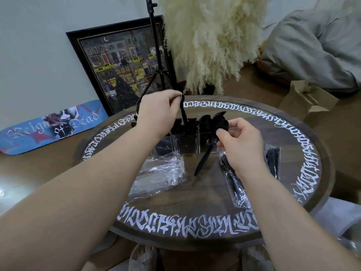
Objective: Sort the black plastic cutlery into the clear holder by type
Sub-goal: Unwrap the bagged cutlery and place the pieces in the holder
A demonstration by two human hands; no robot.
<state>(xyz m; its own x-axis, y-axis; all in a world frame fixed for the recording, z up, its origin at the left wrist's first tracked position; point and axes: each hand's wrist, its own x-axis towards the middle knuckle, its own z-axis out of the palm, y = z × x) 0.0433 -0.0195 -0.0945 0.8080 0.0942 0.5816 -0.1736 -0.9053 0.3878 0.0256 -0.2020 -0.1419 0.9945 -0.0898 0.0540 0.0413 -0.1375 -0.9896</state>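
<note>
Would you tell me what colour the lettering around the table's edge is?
White, on the dark brown table; the head view shows it clearly.

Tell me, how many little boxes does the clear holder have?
3 show. The clear holder has a left box partly behind the left hand, a middle box with forks, and a right box with spoons. The arm could hide another.
</note>
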